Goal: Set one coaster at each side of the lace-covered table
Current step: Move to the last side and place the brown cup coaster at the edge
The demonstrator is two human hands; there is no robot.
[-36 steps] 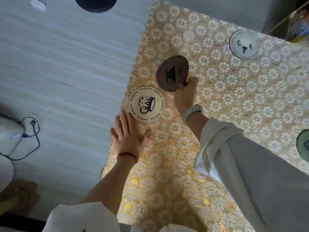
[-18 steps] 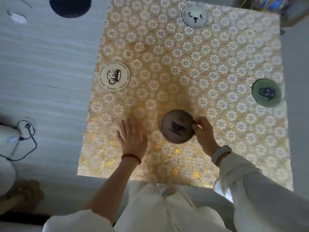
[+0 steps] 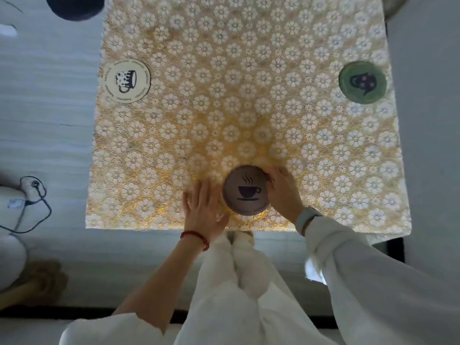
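Observation:
A square table under a gold and white lace cloth (image 3: 244, 115) fills the view. A grey coaster with a steaming cup print (image 3: 246, 190) lies flat near the table's near edge. My right hand (image 3: 282, 192) grips its right rim with the fingertips. My left hand (image 3: 202, 207) rests flat on the cloth just left of the coaster, fingers apart. A cream coaster with a mug drawing (image 3: 125, 80) lies at the left side. A green coaster with a teapot print (image 3: 362, 82) lies at the right side. The table's far side is cut off by the frame.
Pale floor surrounds the table. A dark round object (image 3: 74, 6) sits on the floor at the upper left. A black cable with a plug (image 3: 32, 195) and a white appliance (image 3: 11, 245) lie at the left. My white clothing fills the bottom of the view.
My right hand carried the grey coaster from near the left side down to the near edge and laid it flat. My left hand slid along the cloth beside it. The view shifted.

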